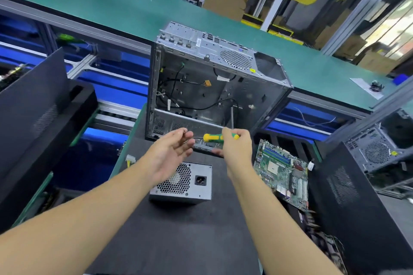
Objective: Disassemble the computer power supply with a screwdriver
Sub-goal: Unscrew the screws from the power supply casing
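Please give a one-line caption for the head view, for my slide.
Right hand holds a yellow-green screwdriver, left hand beside it, before an open computer case; the power supply lies nearer.

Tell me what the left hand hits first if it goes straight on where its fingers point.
Probably the yellow end of the screwdriver, which the right hand grips; the left hand points its open fingers toward it. Depth is unclear.
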A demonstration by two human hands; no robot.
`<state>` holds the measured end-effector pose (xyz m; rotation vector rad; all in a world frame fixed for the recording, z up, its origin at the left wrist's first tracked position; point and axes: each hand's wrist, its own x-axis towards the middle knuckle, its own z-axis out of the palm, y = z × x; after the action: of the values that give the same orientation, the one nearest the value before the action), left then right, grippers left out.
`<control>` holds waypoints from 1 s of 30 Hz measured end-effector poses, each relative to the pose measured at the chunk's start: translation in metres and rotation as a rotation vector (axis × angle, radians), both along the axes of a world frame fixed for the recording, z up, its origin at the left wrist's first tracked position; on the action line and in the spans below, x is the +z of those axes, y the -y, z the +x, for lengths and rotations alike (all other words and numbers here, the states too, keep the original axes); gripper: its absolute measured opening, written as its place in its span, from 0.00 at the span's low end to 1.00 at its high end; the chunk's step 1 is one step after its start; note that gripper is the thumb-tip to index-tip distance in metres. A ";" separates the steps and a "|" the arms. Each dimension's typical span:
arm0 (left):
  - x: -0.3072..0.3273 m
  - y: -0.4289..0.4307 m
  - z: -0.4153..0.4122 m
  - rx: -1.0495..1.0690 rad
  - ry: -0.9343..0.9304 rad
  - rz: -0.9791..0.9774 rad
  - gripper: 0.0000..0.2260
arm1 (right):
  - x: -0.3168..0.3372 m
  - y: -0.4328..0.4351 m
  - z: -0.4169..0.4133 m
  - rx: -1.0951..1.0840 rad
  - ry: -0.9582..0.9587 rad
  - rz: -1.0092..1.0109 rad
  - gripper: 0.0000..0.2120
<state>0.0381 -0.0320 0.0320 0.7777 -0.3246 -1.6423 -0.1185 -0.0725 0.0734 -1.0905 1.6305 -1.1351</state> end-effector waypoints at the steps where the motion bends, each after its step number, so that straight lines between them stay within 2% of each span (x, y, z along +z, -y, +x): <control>1: -0.003 -0.002 -0.001 -0.022 -0.054 0.010 0.04 | -0.009 0.000 -0.001 -0.023 0.074 0.037 0.07; 3: -0.010 -0.005 -0.006 -0.048 -0.107 0.033 0.05 | -0.025 0.002 -0.007 -0.064 0.162 0.092 0.07; 6: -0.021 -0.003 -0.012 -0.070 -0.120 0.028 0.06 | -0.042 0.004 -0.022 -0.085 0.189 0.134 0.07; 11: -0.025 0.015 -0.030 -0.058 0.016 -0.014 0.07 | -0.069 0.003 -0.061 -0.057 0.184 0.193 0.07; 13: -0.021 0.027 -0.049 -0.084 0.164 -0.023 0.08 | -0.087 -0.004 -0.079 0.024 0.086 0.265 0.10; 16: -0.015 0.040 -0.088 -0.231 0.470 -0.106 0.07 | -0.117 -0.011 -0.108 0.166 -0.284 0.382 0.13; 19: -0.021 0.046 -0.127 -0.346 0.775 -0.241 0.03 | -0.142 -0.015 -0.133 0.346 -0.605 0.538 0.10; 21: -0.032 0.047 -0.148 -0.429 0.847 -0.252 0.00 | -0.158 -0.017 -0.145 0.414 -0.748 0.600 0.22; 24: -0.054 0.049 -0.171 -0.606 0.978 -0.274 0.02 | -0.172 -0.019 -0.149 0.521 -0.868 0.590 0.30; 26: -0.065 0.052 -0.182 -0.691 1.102 -0.276 0.03 | -0.176 -0.017 -0.153 0.604 -0.909 0.576 0.32; 30: -0.076 0.064 -0.209 -0.777 1.062 -0.129 0.02 | -0.176 -0.017 -0.164 0.713 -0.883 0.544 0.28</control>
<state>-0.1706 -0.0962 -0.0444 1.4998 -1.6237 -1.7143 -0.2828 -0.0560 -0.1030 -1.6928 1.7527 0.3140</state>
